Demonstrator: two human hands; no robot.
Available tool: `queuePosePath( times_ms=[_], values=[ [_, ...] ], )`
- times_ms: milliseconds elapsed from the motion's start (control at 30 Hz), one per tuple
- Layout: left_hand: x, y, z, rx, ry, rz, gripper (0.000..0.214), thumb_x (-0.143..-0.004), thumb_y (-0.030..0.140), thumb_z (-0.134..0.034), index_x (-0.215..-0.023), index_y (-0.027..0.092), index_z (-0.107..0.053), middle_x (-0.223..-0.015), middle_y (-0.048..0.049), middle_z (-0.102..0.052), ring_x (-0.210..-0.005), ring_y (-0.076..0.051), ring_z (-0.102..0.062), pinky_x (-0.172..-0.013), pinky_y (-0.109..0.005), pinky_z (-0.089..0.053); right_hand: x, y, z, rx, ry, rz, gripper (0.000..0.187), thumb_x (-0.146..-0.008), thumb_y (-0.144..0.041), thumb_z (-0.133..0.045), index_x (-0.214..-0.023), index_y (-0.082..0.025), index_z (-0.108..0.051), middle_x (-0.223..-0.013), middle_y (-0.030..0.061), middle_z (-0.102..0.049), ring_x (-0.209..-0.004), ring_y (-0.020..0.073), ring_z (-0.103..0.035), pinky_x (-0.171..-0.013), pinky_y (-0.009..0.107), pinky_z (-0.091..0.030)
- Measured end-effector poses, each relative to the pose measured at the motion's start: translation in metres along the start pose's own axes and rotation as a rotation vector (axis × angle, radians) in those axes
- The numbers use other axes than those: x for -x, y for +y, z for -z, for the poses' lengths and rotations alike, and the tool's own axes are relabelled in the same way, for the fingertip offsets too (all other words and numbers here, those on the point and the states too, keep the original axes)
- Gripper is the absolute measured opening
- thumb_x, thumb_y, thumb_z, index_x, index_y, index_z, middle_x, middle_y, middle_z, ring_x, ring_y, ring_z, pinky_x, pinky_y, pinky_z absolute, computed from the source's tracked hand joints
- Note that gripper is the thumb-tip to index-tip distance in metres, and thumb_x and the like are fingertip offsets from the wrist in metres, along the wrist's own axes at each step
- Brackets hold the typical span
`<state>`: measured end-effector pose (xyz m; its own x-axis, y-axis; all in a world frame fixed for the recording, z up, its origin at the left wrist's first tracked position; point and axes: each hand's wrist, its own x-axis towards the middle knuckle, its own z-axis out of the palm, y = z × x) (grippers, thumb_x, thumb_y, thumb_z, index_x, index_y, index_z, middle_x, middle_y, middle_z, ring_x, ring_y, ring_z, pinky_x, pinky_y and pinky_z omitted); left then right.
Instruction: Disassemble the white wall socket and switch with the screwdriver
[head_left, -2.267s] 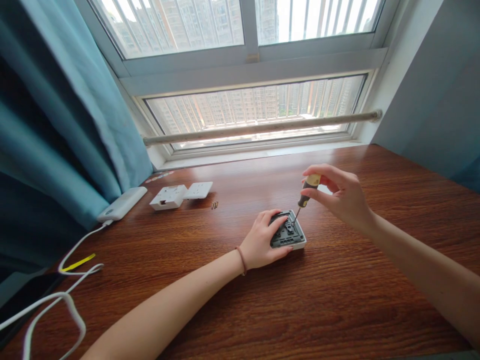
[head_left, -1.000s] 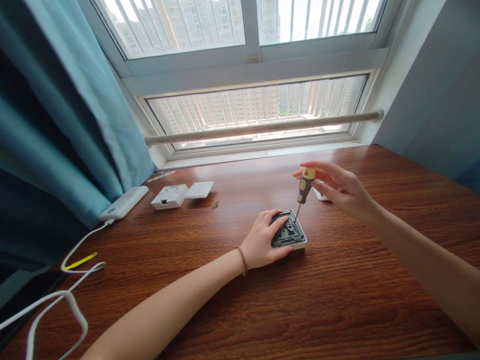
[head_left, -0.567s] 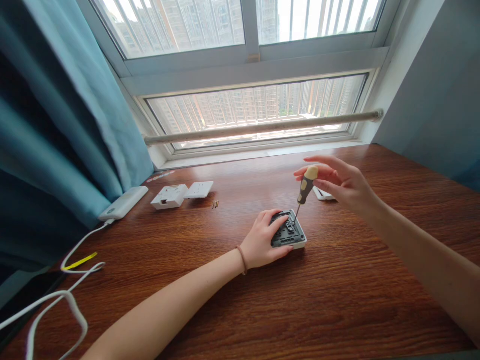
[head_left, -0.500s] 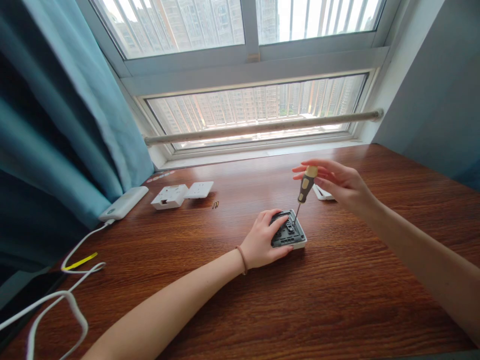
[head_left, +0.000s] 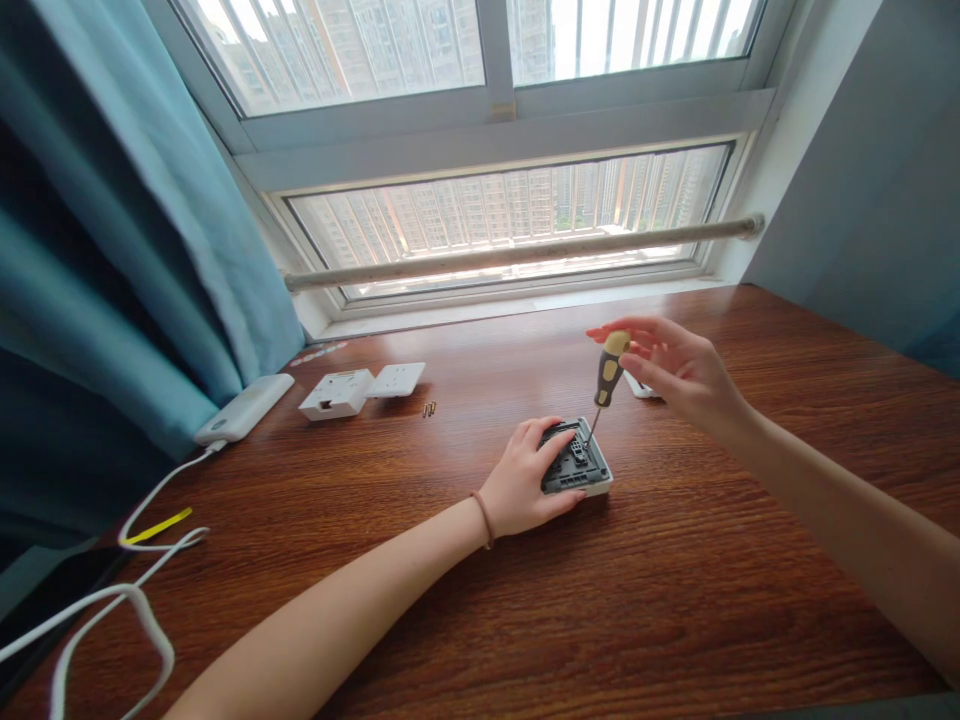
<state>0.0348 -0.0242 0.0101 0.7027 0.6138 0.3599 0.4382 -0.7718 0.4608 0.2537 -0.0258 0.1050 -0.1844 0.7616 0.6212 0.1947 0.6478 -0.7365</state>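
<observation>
A grey wall-socket module (head_left: 581,472) lies back side up on the wooden desk (head_left: 675,580). My left hand (head_left: 525,480) grips its left edge, fingers curled over it, pressing it down. My right hand (head_left: 679,372) pinches the yellow-and-black handle of a small screwdriver (head_left: 606,378), which stands nearly upright with its tip in the module's far right part.
At the back left lie a white socket box (head_left: 337,393), a white cover plate (head_left: 395,380), two small screws (head_left: 428,408) and a white power bank (head_left: 244,407) with white cables (head_left: 142,560). A white piece (head_left: 641,387) sits behind my right hand. A blue curtain (head_left: 112,250) hangs at left.
My right hand's fingers have shifted around the screwdriver handle, which has tilted slightly between frames while its tip stays in the module. My left hand and the module have not moved.
</observation>
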Motion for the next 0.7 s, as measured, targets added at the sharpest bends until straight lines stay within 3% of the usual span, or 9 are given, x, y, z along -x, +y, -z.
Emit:
queuePosePath(
  times_ms=[133,267,367,567,700],
  values=[
    [-0.0003,-0.0001,-0.0002,-0.001,0.011,0.002,0.066,-0.069,0.044,-0.064,-0.127,0.022,-0.042,-0.132,-0.0135,-0.037,-0.12,-0.03,-0.035,-0.102,-0.049,-0.03,0.0004,0.0054,-0.0021,0.178,0.139,0.016,0.029,-0.072,-0.028,-0.067,-0.1,-0.026,-0.06,-0.1,0.002,-0.063,-0.092,0.019,-0.059,-0.084,0.038,-0.048],
    [-0.0008,0.0001,0.0,-0.006,0.0,0.015,0.063,-0.072,0.048,-0.06,-0.126,0.021,-0.043,-0.132,-0.0138,-0.038,-0.12,-0.029,-0.035,-0.103,-0.047,-0.03,0.0013,-0.0007,-0.0019,0.076,0.028,-0.01,0.029,-0.086,-0.026,-0.049,-0.115,-0.026,-0.052,-0.105,0.0045,-0.064,-0.097,0.0185,-0.059,-0.084,0.038,-0.047],
    [-0.0008,0.0003,0.0004,-0.015,-0.011,0.017,0.06,-0.076,0.047,-0.056,-0.128,0.019,-0.042,-0.132,-0.0138,-0.037,-0.121,-0.028,-0.034,-0.104,-0.046,-0.03,0.0021,-0.0044,-0.0031,0.074,0.017,-0.009,0.026,-0.089,-0.027,-0.044,-0.113,-0.026,-0.053,-0.107,0.0046,-0.063,-0.099,0.018,-0.057,-0.086,0.037,-0.045],
    [-0.0003,0.0008,0.0008,-0.023,-0.018,0.018,0.059,-0.078,0.046,-0.054,-0.128,0.018,-0.042,-0.133,-0.0137,-0.036,-0.122,-0.027,-0.033,-0.105,-0.045,-0.029,0.0019,-0.0005,-0.003,0.323,0.2,0.079,0.025,-0.07,-0.03,-0.069,-0.093,-0.026,-0.062,-0.094,0.002,-0.062,-0.088,0.0194,-0.057,-0.079,0.037,-0.046],
    [-0.0002,0.0009,0.0004,-0.014,-0.009,0.016,0.059,-0.077,0.046,-0.055,-0.128,0.02,-0.042,-0.133,-0.0136,-0.037,-0.122,-0.028,-0.033,-0.104,-0.046,-0.03,0.0024,-0.0031,-0.0034,0.2,0.146,0.02,0.025,-0.083,-0.027,-0.054,-0.108,-0.027,-0.057,-0.1,0.0036,-0.065,-0.095,0.0198,-0.059,-0.084,0.04,-0.045]
  ],
)
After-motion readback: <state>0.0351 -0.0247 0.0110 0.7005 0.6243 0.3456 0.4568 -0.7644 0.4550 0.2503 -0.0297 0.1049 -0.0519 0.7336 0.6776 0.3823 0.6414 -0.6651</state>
